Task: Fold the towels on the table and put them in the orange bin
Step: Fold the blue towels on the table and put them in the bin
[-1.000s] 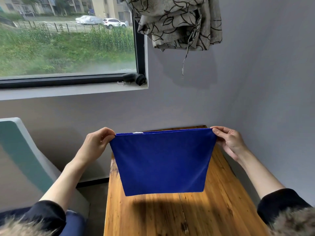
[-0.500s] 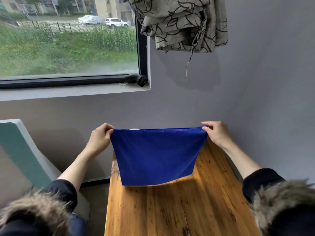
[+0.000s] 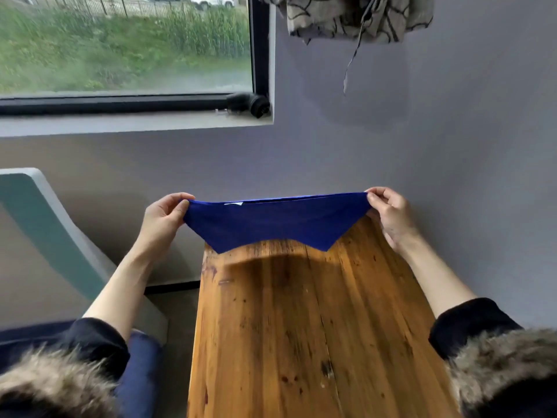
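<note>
A blue towel is stretched between my two hands above the far end of the wooden table. My left hand pinches its left top corner and my right hand pinches its right top corner. The towel's lower edge swings away from me toward the wall, so it looks short, and a small white tag shows near its top edge. No orange bin is in view.
The grey wall stands right behind the table's far end. A teal and white chair sits to the left of the table. A patterned curtain hangs above, and a window is at upper left.
The towel hung flat and tall a second ago; its lower edge has since swung forward and up toward the wall. Both hands moved a little farther out over the table's far end.
</note>
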A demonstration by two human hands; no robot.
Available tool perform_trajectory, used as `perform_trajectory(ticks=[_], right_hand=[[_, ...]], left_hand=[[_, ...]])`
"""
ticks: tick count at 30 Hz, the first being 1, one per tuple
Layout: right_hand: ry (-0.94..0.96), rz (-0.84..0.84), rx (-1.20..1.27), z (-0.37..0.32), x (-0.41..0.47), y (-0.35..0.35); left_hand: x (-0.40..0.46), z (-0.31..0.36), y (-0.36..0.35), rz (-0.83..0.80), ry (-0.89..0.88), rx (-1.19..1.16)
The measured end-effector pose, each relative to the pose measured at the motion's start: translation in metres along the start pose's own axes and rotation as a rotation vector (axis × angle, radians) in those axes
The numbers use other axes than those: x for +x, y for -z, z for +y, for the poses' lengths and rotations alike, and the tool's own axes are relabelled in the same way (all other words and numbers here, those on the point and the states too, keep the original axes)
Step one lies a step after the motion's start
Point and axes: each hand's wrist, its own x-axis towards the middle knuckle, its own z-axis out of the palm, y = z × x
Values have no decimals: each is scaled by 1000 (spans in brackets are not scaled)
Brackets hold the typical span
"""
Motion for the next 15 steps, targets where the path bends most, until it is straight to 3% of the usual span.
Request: perform_trajectory(ticks=[3,8,15], right_hand=[[-127,-62,-89,50,-34,12],[-419,-163,-268,122,-90,32],[-705,-252,-431,165,-143,49]], left_hand=[[-40,-43,3,-108,83,171],[-100,-107,-1,-272,370,247],[-162,-162,-5,-326,657,232]])
